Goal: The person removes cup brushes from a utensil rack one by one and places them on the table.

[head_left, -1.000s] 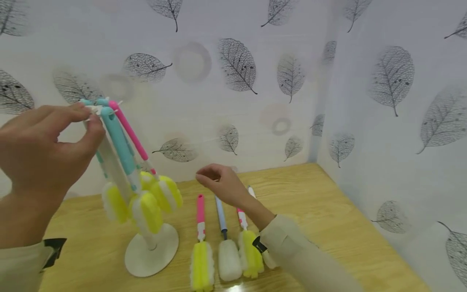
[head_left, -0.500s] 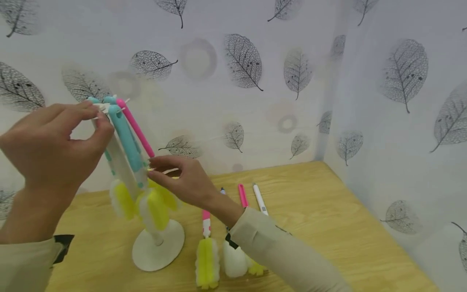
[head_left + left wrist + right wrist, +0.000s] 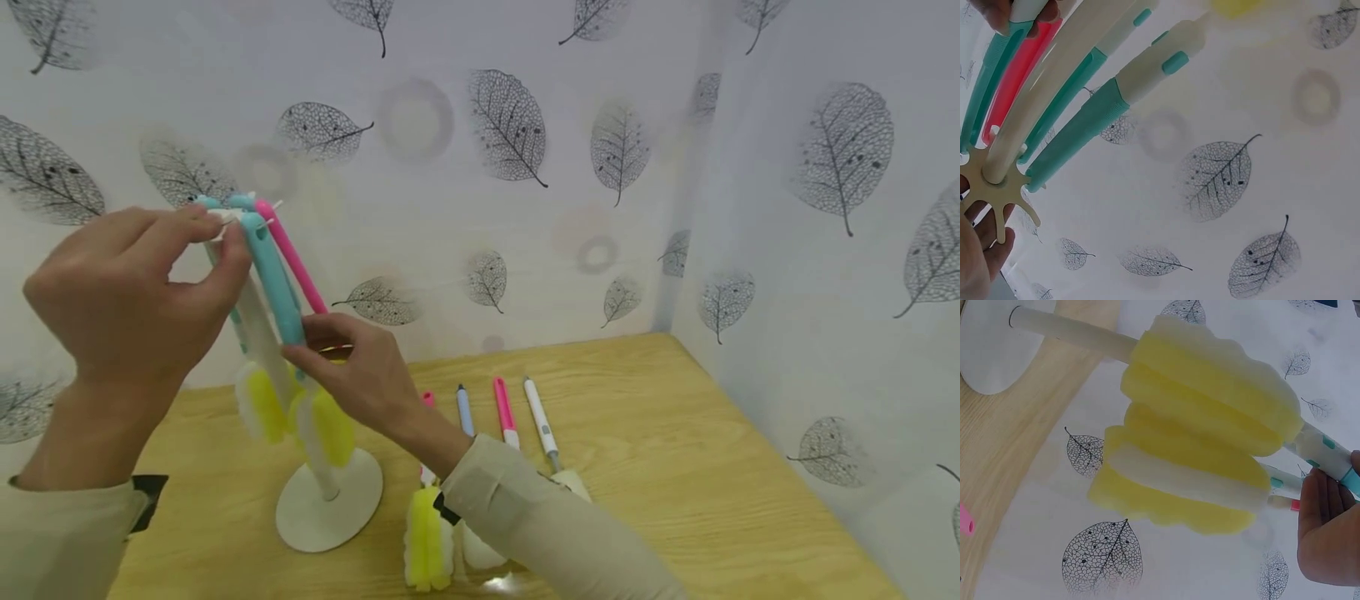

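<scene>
A white stand (image 3: 330, 517) on a round base carries several sponge bottle brushes hung from hooks at its top. My left hand (image 3: 142, 292) pinches the star-shaped hook top (image 3: 997, 178) between thumb and fingers. Lower down, my right hand (image 3: 367, 371) holds the front teal-handled bottle brush (image 3: 273, 275) near the bottom of its handle; the thumb lies on the near side. Behind it hangs a pink-handled brush (image 3: 296, 258), partly hidden by the right hand. Yellow-and-white sponge heads (image 3: 1210, 387) fill the middle of the right wrist view, beside the stand's pole (image 3: 1079, 331).
Several brushes lie in a row on the wooden table (image 3: 675, 467): a pink-handled one with a yellow sponge (image 3: 429, 542), a blue-handled one (image 3: 465, 408), another pink one (image 3: 504, 404) and a white one (image 3: 538, 417). Leaf-patterned sheeting (image 3: 555, 233) rises behind.
My right hand has moved left from above the lying brushes to the hanging ones and now holds the teal-handled brush. The left hand stays at the stand's top.
</scene>
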`<state>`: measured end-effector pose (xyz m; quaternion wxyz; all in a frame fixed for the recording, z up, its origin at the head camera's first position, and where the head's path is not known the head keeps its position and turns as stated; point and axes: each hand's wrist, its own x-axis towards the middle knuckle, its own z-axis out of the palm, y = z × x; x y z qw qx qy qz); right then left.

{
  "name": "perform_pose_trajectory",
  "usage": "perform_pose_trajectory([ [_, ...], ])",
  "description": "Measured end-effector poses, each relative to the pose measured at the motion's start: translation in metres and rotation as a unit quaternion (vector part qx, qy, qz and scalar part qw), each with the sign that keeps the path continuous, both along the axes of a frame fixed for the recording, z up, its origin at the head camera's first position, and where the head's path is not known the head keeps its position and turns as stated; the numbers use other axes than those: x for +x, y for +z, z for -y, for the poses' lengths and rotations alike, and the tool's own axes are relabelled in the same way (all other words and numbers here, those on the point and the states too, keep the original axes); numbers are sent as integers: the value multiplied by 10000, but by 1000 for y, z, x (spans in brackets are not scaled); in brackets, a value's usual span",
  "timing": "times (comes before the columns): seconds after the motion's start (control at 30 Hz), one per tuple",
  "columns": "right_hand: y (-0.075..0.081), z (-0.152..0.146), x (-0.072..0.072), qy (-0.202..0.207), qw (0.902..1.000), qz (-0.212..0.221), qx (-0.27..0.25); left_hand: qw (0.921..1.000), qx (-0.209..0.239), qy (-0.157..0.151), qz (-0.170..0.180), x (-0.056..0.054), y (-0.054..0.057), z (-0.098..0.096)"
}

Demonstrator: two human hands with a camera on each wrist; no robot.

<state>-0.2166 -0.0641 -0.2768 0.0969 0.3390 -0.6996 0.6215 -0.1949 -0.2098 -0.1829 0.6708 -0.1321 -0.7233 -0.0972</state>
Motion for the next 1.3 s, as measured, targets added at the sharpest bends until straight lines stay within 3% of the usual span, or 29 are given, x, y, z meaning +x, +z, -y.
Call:
perform_pose_trajectory([
  [0.3, 2, 1, 2, 62, 9999, 91, -20, 9993, -83, 212, 297, 5, 3, 4],
  [0.57, 7, -9, 4, 372, 9986, -55, -385, 9994, 310, 72, 132, 1, 1, 5],
  [0.87, 13, -31, 3, 839, 9893, 475, -1099, 9991, 414, -27, -5, -1, -2, 8],
  [1.1, 19, -70, -5, 512, 9909, 373, -1186, 9979, 539, -254, 235, -6, -5, 11],
  [1.3, 10, -129, -23, -219, 9924, 480, -1113, 9961, 402, -444, 652, -7, -6, 20],
])
